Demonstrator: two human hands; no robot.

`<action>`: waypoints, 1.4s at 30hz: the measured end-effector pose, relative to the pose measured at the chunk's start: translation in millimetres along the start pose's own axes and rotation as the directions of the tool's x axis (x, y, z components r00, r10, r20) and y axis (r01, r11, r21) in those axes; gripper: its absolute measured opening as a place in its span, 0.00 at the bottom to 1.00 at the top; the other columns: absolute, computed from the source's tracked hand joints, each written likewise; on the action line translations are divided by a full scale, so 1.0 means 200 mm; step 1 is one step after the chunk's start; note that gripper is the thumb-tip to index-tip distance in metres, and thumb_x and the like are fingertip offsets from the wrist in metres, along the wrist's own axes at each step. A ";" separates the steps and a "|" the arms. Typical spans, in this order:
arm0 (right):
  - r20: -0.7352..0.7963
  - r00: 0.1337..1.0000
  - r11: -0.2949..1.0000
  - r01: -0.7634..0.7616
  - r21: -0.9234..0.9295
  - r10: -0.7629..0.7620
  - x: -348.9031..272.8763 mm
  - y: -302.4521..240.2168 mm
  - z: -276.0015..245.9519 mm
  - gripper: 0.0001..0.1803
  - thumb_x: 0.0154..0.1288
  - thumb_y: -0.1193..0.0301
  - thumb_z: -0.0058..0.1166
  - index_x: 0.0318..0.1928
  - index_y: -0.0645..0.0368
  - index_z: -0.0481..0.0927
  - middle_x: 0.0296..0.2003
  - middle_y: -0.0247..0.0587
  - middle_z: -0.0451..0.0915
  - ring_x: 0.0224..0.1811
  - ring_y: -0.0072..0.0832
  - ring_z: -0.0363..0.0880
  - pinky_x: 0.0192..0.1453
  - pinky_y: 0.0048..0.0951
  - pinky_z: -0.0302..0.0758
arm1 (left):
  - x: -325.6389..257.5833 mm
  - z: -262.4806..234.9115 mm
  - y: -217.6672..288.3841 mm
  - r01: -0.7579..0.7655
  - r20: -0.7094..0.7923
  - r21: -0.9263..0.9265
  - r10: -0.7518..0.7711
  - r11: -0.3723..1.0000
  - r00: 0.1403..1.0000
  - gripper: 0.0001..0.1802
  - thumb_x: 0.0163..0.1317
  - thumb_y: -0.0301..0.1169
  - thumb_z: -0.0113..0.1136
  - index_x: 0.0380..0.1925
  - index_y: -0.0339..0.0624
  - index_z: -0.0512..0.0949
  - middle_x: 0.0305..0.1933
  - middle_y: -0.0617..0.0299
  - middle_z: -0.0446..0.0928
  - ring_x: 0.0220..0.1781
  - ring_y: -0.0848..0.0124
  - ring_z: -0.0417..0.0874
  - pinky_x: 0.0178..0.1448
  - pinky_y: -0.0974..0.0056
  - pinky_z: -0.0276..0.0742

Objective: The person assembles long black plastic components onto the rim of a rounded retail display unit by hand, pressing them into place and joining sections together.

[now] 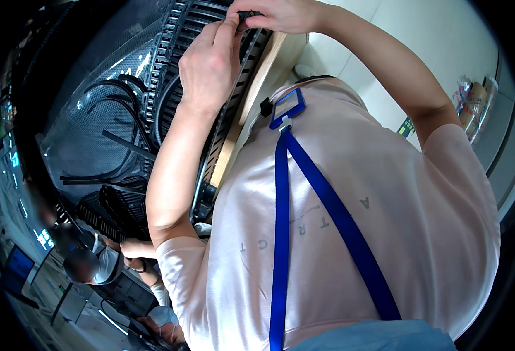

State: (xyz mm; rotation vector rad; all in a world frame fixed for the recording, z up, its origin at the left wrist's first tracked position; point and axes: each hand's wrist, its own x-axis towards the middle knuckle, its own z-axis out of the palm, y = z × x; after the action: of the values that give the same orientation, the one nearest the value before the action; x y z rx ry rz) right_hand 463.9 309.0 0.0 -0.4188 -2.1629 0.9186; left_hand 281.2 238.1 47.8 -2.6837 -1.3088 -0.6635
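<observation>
At the top of the head view, my left hand (pixel 210 70) and my right hand (pixel 287 14) meet with their fingertips pinched together. Between them is a small black piece (pixel 249 17); its exact kind is too hidden to tell. Under and beside my left hand lie long black slotted plastic strips (pixel 178 44) with rows of narrow ribs. Left of that forearm, thin black bendy strips (pixel 117 108) curl over a clear plastic sheet (pixel 70 140).
A pale wooden edge (pixel 243 123) runs between the strips and my body. Over my shirt hangs a blue lanyard (pixel 281 234) with a badge (pixel 287 108). People (pixel 96 260) work at the lower left, near a screen (pixel 17 269). Wrapped packages (pixel 477 105) stand at the right.
</observation>
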 end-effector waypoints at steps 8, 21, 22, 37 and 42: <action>0.282 0.907 0.920 -0.364 0.146 0.314 0.21 -0.22 -0.17 0.14 0.61 0.69 0.55 0.44 0.64 0.77 0.27 0.40 0.79 0.27 0.25 0.76 0.33 0.28 0.72 | -0.07 -0.33 -0.06 0.500 0.309 -0.320 -0.411 0.805 0.858 0.20 0.56 0.31 0.64 0.48 0.38 0.71 0.34 0.54 0.80 0.31 0.67 0.82 0.38 0.67 0.77; 0.257 0.955 0.879 0.246 -0.408 -0.149 0.37 -0.10 -0.11 0.56 0.35 0.58 0.73 0.63 0.70 0.58 0.63 0.61 0.60 0.65 0.50 0.61 0.67 0.40 0.60 | -0.07 -0.21 -0.44 0.584 0.440 -0.687 -0.392 0.433 0.808 0.22 0.61 0.31 0.59 0.55 0.38 0.72 0.40 0.61 0.80 0.41 0.76 0.80 0.49 0.72 0.76; 0.306 0.946 0.886 0.232 -0.402 -0.109 0.37 -0.07 -0.11 0.59 0.32 0.57 0.73 0.64 0.69 0.56 0.63 0.62 0.58 0.67 0.50 0.58 0.69 0.43 0.58 | -0.05 -0.22 -0.46 0.591 0.428 -0.642 -0.411 0.488 0.805 0.23 0.61 0.31 0.60 0.56 0.37 0.72 0.40 0.61 0.81 0.40 0.76 0.80 0.48 0.72 0.76; 0.260 0.959 0.921 0.202 -0.333 -0.116 0.46 0.05 -0.08 0.58 0.29 0.56 0.73 0.62 0.67 0.59 0.57 0.54 0.67 0.61 0.47 0.65 0.65 0.43 0.60 | 0.09 -0.33 -0.45 0.368 0.158 -0.207 -0.340 0.907 0.927 0.19 0.51 0.19 0.57 0.45 0.36 0.73 0.39 0.49 0.74 0.44 0.52 0.77 0.48 0.59 0.74; 0.296 0.950 0.930 0.191 -0.313 -0.096 0.50 0.05 -0.09 0.58 0.28 0.57 0.74 0.62 0.67 0.60 0.56 0.54 0.68 0.60 0.46 0.67 0.64 0.43 0.61 | 0.09 -0.32 -0.46 0.342 0.096 -0.037 -0.337 0.939 0.937 0.16 0.51 0.21 0.58 0.43 0.36 0.74 0.37 0.49 0.74 0.40 0.51 0.78 0.43 0.58 0.75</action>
State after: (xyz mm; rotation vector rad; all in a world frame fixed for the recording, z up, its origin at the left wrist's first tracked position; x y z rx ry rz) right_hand 409.3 379.5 51.4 -0.3006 -2.5844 0.5446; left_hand 197.7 293.0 102.4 -2.5751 -1.8295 -0.6213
